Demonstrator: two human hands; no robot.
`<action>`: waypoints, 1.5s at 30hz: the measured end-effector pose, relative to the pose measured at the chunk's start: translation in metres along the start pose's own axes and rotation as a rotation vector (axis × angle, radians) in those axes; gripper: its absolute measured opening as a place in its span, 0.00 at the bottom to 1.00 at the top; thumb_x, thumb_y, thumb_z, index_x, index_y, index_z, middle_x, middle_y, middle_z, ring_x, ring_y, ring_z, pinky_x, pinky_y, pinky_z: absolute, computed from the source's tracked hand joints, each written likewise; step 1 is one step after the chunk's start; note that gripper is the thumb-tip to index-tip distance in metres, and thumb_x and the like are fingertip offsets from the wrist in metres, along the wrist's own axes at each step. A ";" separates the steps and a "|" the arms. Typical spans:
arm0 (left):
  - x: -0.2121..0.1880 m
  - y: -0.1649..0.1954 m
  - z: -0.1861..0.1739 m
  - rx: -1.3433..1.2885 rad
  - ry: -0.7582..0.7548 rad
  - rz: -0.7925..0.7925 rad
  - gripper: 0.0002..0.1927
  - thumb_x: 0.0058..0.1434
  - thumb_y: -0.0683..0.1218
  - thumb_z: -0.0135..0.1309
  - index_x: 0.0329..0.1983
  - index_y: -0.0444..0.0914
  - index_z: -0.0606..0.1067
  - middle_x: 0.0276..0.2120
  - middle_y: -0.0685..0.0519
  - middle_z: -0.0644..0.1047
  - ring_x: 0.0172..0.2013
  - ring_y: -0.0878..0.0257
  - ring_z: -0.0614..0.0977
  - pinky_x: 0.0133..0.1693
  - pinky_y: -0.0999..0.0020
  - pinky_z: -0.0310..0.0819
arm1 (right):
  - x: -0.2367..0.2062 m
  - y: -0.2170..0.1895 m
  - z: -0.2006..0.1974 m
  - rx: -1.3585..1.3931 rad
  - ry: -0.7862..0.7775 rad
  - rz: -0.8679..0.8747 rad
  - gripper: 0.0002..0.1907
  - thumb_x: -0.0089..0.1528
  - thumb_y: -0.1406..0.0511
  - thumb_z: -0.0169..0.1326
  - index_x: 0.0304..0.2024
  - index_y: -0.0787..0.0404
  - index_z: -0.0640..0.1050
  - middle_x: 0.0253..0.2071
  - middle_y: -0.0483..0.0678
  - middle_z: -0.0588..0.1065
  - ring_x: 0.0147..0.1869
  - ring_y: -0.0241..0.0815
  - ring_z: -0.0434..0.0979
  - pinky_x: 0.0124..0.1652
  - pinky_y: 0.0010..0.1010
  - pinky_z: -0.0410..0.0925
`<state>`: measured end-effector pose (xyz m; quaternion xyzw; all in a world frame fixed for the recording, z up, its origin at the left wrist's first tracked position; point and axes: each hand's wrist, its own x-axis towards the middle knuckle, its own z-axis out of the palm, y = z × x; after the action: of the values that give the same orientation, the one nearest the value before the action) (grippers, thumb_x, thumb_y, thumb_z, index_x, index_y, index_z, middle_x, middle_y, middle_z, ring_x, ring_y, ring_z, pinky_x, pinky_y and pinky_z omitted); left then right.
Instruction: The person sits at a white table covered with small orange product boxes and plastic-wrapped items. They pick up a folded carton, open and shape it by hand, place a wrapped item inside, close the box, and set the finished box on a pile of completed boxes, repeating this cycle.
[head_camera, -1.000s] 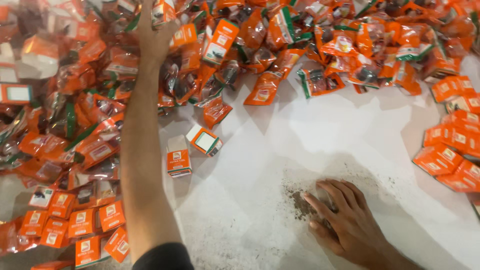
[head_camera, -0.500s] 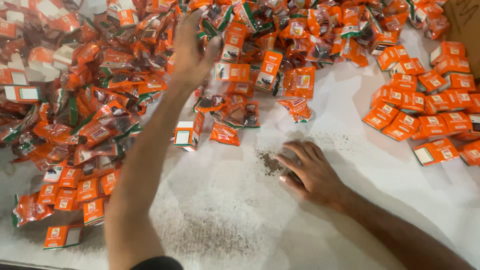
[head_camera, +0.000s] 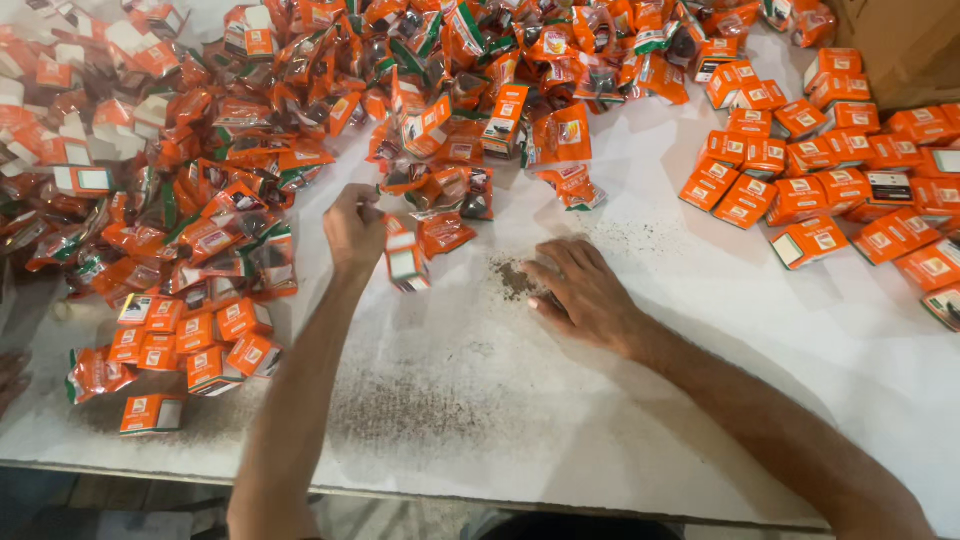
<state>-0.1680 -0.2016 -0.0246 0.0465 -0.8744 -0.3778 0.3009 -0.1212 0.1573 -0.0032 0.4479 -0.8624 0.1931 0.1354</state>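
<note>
While the left hand (head_camera: 355, 228) is gripping a small orange box (head_camera: 405, 262) just off the worktop (head_camera: 700, 340), the right hand (head_camera: 585, 290) is lying open, flat on dark spilled grains (head_camera: 515, 280); best keeping the box clear of them.

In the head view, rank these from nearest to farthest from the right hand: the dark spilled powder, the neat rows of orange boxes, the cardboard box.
1. Dark spilled powder: right at the fingertips of the right hand, on its left side.
2. Neat rows of orange boxes: off to the right and further up the table.
3. Cardboard box: top right corner, beyond the rows.
</note>
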 end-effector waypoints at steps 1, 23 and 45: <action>0.003 0.011 0.004 0.029 0.053 0.050 0.10 0.69 0.41 0.51 0.52 0.39 0.75 0.46 0.42 0.81 0.46 0.45 0.85 0.49 0.54 0.79 | -0.003 0.001 0.000 0.015 -0.002 0.010 0.28 0.65 0.54 0.55 0.62 0.63 0.69 0.63 0.60 0.65 0.66 0.62 0.64 0.64 0.53 0.58; -0.180 0.159 0.025 -0.233 -0.269 0.404 0.40 0.57 0.36 0.50 0.73 0.27 0.52 0.69 0.30 0.59 0.68 0.34 0.61 0.67 0.45 0.55 | -0.048 -0.049 0.028 1.042 -0.020 0.361 0.31 0.71 0.60 0.46 0.73 0.66 0.56 0.62 0.55 0.68 0.66 0.46 0.69 0.64 0.40 0.64; -0.079 0.099 0.026 0.198 -0.387 0.236 0.17 0.60 0.42 0.64 0.51 0.38 0.74 0.47 0.39 0.76 0.38 0.42 0.82 0.41 0.50 0.78 | -0.075 0.005 -0.028 0.519 0.154 0.296 0.28 0.56 0.65 0.68 0.57 0.64 0.73 0.51 0.56 0.74 0.56 0.56 0.74 0.55 0.42 0.68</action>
<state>-0.1041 -0.0902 -0.0087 -0.1001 -0.9479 -0.2542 0.1638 -0.0814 0.2266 -0.0099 0.3212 -0.8273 0.4579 0.0519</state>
